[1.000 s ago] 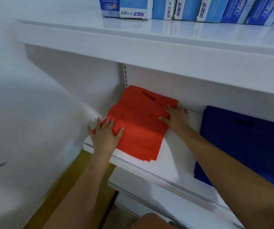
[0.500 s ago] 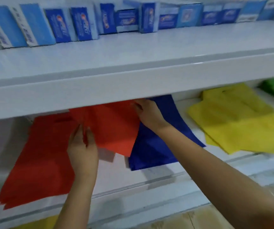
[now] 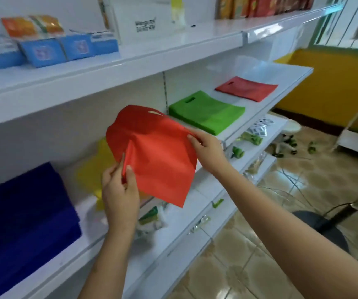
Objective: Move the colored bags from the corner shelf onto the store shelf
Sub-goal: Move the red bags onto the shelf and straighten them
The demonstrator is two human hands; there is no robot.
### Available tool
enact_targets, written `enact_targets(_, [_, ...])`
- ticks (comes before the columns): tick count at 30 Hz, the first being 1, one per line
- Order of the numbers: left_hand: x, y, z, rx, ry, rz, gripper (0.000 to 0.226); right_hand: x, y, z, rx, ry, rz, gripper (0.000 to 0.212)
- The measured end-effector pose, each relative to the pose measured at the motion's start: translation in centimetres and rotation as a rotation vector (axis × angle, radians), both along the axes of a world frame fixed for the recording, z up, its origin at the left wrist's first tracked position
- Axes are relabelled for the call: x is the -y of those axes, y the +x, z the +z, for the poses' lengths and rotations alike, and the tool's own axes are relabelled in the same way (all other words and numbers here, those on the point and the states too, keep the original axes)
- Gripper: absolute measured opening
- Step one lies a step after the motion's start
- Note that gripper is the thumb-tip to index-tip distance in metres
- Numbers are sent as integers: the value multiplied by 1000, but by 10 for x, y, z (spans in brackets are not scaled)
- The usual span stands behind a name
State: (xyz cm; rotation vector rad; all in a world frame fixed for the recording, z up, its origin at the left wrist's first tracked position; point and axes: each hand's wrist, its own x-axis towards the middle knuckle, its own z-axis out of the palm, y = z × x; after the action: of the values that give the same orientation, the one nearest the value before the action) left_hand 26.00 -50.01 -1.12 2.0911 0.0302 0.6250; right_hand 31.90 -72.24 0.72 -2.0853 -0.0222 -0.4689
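Note:
I hold an orange-red bag (image 3: pixel 156 154) in the air in front of the white store shelf (image 3: pixel 266 108). My left hand (image 3: pixel 119 193) pinches its lower left edge. My right hand (image 3: pixel 208 147) grips its right edge. On the shelf lie a stack of blue bags (image 3: pixel 22 212) at the left, yellow bags (image 3: pixel 94 169) partly hidden behind the held bag, green bags (image 3: pixel 206 112) and a darker red stack (image 3: pixel 247 88) at the far right.
The shelf above carries blue boxes (image 3: pixel 44 50) and a white carton (image 3: pixel 143 22). Lower shelves hold small green and white packets (image 3: pixel 152 221). A tiled floor (image 3: pixel 249 266), a black stool (image 3: pixel 322 225) and a yellow wall (image 3: pixel 329 83) are to the right.
The view has swung right along the shelf. The orange-red bag, which lay on the shelf under both hands, is now lifted off and held in the air between them.

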Motion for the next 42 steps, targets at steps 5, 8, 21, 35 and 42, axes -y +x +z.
enact_targets(5, [120, 26, -7, -28, 60, -126, 33, 130, 0, -5, -8, 29, -153, 32])
enact_targets(8, [176, 51, -12, -56, 89, -204, 32, 195, 8, -16, -28, 20, -234, 31])
enact_targets(21, [366, 249, -29, -88, 88, -340, 30, 385, 150, -39, -107, -107, -418, 38])
enact_targets(35, [521, 399, -29, -113, 200, -349, 30, 547, 330, -44, -54, -109, -452, 31])
enact_targets(42, [593, 450, -46, -128, 252, -139, 27, 620, 471, -62, -62, -247, -222, 39])
